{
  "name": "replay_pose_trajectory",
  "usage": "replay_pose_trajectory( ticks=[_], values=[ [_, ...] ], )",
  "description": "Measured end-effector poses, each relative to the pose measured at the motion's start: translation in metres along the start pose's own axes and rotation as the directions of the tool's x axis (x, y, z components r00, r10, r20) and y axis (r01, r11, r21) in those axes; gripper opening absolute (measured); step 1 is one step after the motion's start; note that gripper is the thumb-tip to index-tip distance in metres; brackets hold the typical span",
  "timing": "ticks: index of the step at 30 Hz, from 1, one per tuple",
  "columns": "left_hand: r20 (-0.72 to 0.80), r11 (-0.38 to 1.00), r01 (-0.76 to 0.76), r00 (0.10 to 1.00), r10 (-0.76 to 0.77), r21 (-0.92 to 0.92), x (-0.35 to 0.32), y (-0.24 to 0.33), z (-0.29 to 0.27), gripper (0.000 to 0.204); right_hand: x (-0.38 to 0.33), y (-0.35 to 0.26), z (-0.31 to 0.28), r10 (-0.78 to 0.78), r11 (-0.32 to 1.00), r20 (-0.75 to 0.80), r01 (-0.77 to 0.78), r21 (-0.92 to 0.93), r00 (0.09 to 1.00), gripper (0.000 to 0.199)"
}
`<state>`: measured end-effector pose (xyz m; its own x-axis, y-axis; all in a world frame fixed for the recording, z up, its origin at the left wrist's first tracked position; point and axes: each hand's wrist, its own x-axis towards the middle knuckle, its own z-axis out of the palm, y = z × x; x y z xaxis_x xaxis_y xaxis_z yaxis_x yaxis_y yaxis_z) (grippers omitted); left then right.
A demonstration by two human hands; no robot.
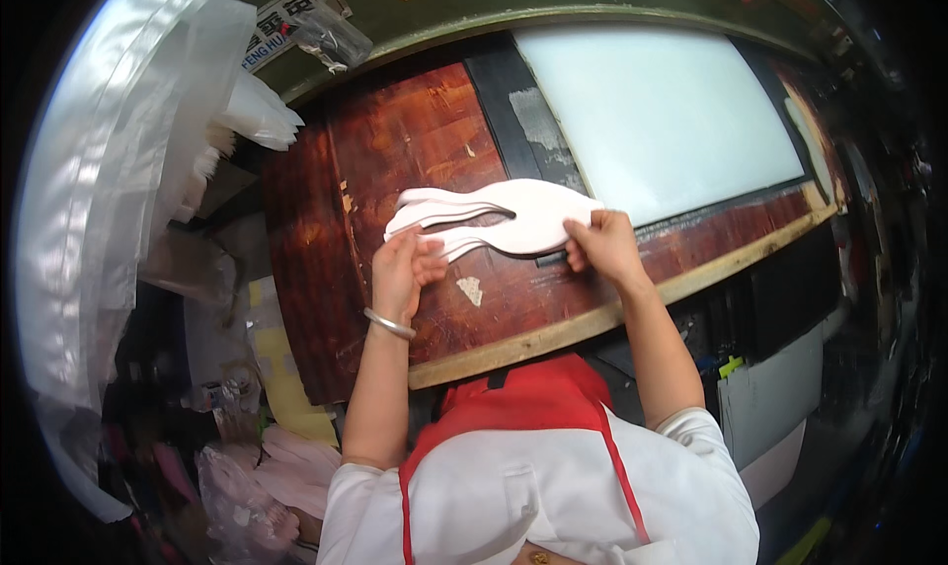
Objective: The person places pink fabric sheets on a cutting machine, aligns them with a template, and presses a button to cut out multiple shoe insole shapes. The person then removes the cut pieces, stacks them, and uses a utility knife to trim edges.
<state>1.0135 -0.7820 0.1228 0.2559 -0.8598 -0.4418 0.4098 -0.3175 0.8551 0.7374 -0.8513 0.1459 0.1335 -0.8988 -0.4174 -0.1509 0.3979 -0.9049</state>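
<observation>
A stack of pale pink flat cut-out pieces [538, 216] is held between my two hands, just above the brown wooden tabletop [415, 125]. Each piece has one broad rounded end and splits into two long wavy arms. My right hand [604, 246] pinches the rounded end, thumb on top. At the other end, my left hand [400, 269] has its fingers curled at the tips of the arms, where several layered edges show. A silver bangle circles my left wrist.
A white board [657, 111] lies on the table at the right, beside a black strip [509, 111]. Pale wood edges the table's front [533, 344]. Clear plastic sheets [138, 140] hang at the left. A green machine beam [454, 2] crosses behind the table.
</observation>
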Motion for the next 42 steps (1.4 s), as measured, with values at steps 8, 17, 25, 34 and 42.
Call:
replay_pose_trajectory(
  ticks=[8, 17, 25, 34, 42],
  values=[
    [-0.214, 0.803, -0.443, 0.806, 0.551, 0.399, 0.007, -0.004, -0.042, 0.017, -0.001, 0.007, -0.032, -0.557, 0.791, -0.171, 0.457, -0.406, 0.813, 0.033],
    [0.415, 0.24, -0.594, 0.746, 0.521, 0.768, 0.073, 0.044, 0.001, 0.025, 0.034, -0.011, -0.002, -0.527, 0.213, 0.532, 0.709, -0.672, 0.663, 0.098],
    [0.33, 0.168, -0.358, 0.928, 0.171, 0.919, 0.058, 0.061, -0.016, 0.025, 0.043, -0.013, -0.02, -0.473, 0.313, 0.587, 0.748, -0.585, 0.657, 0.091],
    [-0.028, 0.631, -0.324, 0.876, 0.481, 0.705, 0.056, 0.049, -0.076, 0.028, 0.044, -0.032, -0.017, -0.369, 0.392, 0.539, 0.652, -0.649, 0.757, 0.071],
    [-0.315, 0.797, -0.275, 0.811, 0.492, 0.537, -0.013, -0.02, -0.104, 0.02, 0.047, -0.022, 0.02, -0.612, 0.239, 0.529, 0.775, -0.585, 0.588, 0.046]
  ],
)
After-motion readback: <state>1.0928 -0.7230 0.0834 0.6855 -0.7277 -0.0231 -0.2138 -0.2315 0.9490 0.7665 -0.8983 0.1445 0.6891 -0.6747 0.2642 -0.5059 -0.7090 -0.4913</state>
